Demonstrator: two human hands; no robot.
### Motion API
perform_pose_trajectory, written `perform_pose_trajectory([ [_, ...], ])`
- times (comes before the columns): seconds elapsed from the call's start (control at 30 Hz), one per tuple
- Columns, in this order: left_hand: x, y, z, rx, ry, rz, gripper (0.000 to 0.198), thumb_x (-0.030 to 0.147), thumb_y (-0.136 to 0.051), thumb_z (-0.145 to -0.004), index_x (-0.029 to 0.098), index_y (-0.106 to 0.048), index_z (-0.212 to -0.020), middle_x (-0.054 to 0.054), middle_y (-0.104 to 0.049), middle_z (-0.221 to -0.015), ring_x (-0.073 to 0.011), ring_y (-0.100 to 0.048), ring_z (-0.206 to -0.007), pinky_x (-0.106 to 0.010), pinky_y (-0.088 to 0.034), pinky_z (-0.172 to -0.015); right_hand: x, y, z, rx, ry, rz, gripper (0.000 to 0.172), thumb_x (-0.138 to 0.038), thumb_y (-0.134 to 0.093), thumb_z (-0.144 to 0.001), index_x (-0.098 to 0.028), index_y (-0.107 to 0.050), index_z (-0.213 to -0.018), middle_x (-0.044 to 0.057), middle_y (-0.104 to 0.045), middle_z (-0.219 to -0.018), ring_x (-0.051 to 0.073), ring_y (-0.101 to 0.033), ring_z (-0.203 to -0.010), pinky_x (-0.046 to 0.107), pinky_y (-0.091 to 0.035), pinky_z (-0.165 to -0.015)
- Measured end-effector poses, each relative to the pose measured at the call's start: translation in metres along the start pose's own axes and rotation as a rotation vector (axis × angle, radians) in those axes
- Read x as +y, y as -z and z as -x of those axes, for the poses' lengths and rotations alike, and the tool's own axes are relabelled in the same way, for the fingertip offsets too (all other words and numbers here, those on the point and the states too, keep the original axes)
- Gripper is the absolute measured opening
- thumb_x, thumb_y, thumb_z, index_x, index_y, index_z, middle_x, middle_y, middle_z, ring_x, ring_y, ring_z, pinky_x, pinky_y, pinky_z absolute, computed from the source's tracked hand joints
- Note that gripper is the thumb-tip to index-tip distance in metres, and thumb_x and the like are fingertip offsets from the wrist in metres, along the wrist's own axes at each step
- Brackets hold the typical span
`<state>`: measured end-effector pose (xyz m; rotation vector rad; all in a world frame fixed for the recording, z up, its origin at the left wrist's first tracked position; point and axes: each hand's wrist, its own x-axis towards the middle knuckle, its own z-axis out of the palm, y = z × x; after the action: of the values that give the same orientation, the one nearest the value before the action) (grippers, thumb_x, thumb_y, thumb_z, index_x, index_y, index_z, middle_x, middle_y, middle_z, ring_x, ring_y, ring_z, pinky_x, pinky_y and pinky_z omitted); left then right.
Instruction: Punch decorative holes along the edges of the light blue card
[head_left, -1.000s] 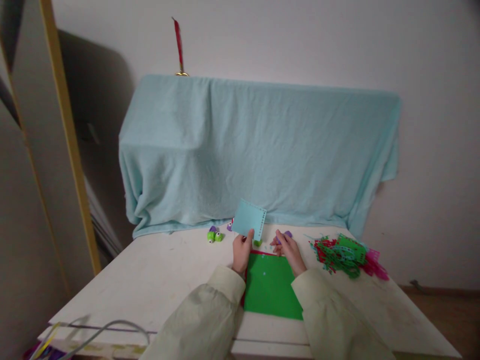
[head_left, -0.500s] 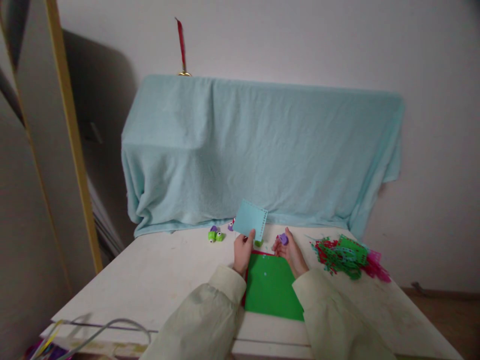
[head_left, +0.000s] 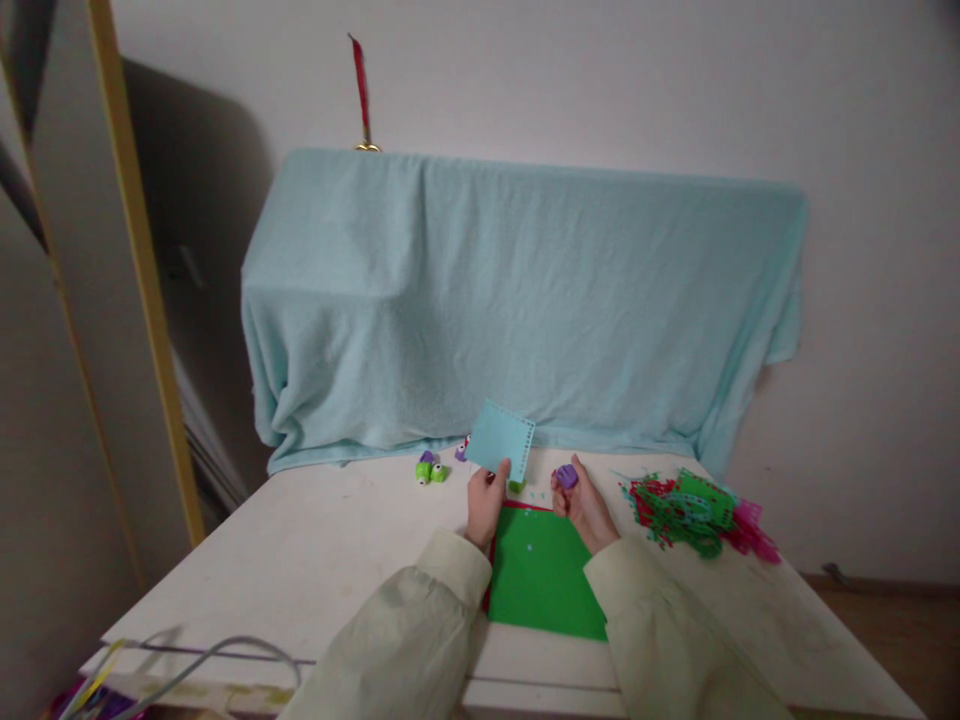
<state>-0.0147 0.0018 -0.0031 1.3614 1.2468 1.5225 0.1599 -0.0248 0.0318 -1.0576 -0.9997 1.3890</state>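
Note:
My left hand [head_left: 486, 507] is closed on the lower edge of a light blue paper square [head_left: 499, 438], holding it tilted up above the table. Small punched holes run along its top and right edges. In my right hand [head_left: 587, 507], fingers are curled round a small purple hole punch [head_left: 567, 476], apart from the paper. Under and between my wrists lies a green sheet [head_left: 547, 580], with a red sheet [head_left: 534, 506] showing beneath it. A green punch [head_left: 517, 487] stands just behind my left hand, partly hidden. Tiny light blue paper bits lie on the table and the green sheet.
Several small green and purple punches [head_left: 431, 470] with eye-like dots sit left of the paper. On the right is a pile of punched paper strips [head_left: 690, 512]. A light blue cloth [head_left: 525, 310] hangs behind the white table [head_left: 360, 550]. A grey cable [head_left: 247, 643] crosses the front left.
My right fingers have curled in more tightly round the purple hole punch, which has turned slightly. More light blue bits show on the table between my hands. My left hand and the paper stay put.

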Motion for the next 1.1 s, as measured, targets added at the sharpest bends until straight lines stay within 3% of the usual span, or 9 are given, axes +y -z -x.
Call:
perform_pose_trajectory([
  [0.1,-0.001,-0.001,-0.001,0.002,0.006,-0.001,0.048,0.058,-0.053,-0.080,0.015,-0.053,-0.061,0.002,-0.048,-0.050,-0.0115,-0.043,-0.049,-0.023,-0.029,-0.049,-0.001,-0.007,0.007,-0.041,0.138,0.200,0.055,-0.066,-0.038,-0.084,-0.018,-0.059,-0.068,0.000,-0.052,-0.049,0.012,-0.044,-0.041,0.024,-0.032,-0.042],
  [0.27,-0.002,-0.001,-0.002,0.006,0.009,-0.011,0.047,0.057,-0.054,-0.080,0.015,-0.052,-0.059,0.001,-0.048,-0.051,-0.0116,-0.042,-0.050,-0.023,-0.030,-0.050,0.014,-0.017,0.016,-0.109,0.388,0.678,0.040,-0.054,-0.059,-0.079,-0.019,-0.060,-0.060,-0.003,-0.049,-0.049,0.012,-0.043,-0.048,0.023,-0.029,-0.047],
  [0.37,-0.001,-0.001,-0.002,0.007,-0.001,-0.036,0.047,0.056,-0.053,-0.081,0.014,-0.053,-0.059,0.001,-0.049,-0.051,-0.0119,-0.043,-0.052,-0.023,-0.030,-0.051,0.019,-0.020,0.018,-0.126,0.443,0.786,0.032,-0.050,-0.062,-0.079,-0.020,-0.065,-0.067,-0.003,-0.052,-0.054,0.012,-0.043,-0.051,0.023,-0.030,-0.049],
  [0.53,-0.001,-0.002,-0.002,-0.006,-0.020,-0.048,0.047,0.057,-0.053,-0.081,0.014,-0.054,-0.061,0.001,-0.049,-0.053,-0.0117,-0.042,-0.052,-0.023,-0.030,-0.051,0.009,-0.019,0.020,-0.051,0.494,0.746,0.031,-0.047,-0.053,-0.086,-0.021,-0.065,-0.076,-0.001,-0.058,-0.062,0.015,-0.049,-0.057,0.025,-0.035,-0.055],
  [0.67,-0.002,-0.002,-0.001,-0.012,-0.027,-0.026,0.047,0.057,-0.052,-0.081,0.014,-0.056,-0.064,0.000,-0.051,-0.055,-0.0117,-0.041,-0.053,-0.023,-0.031,-0.051,0.004,-0.019,0.020,0.038,0.490,0.664,0.033,-0.049,-0.048,-0.088,-0.021,-0.063,-0.075,-0.001,-0.055,-0.058,0.015,-0.049,-0.055,0.025,-0.035,-0.053],
  [0.9,-0.005,-0.002,-0.003,-0.006,0.003,-0.014,0.047,0.058,-0.053,-0.079,0.014,-0.055,-0.063,0.000,-0.052,-0.055,-0.0124,-0.043,-0.053,-0.023,-0.031,-0.050,0.008,-0.019,0.014,0.045,0.309,0.385,0.045,-0.060,-0.047,-0.084,-0.020,-0.058,-0.068,-0.003,-0.049,-0.049,0.011,-0.041,-0.041,0.025,-0.027,-0.041],
  [1.1,-0.006,-0.002,-0.003,-0.018,0.023,0.038,0.046,0.056,-0.052,-0.081,0.015,-0.052,-0.061,0.002,-0.048,-0.052,-0.0114,-0.042,-0.049,-0.023,-0.031,-0.049,0.012,-0.017,0.009,0.037,0.328,0.387,0.044,-0.060,-0.056,-0.079,-0.019,-0.056,-0.064,-0.003,-0.048,-0.049,0.011,-0.042,-0.041,0.024,-0.028,-0.040],
])
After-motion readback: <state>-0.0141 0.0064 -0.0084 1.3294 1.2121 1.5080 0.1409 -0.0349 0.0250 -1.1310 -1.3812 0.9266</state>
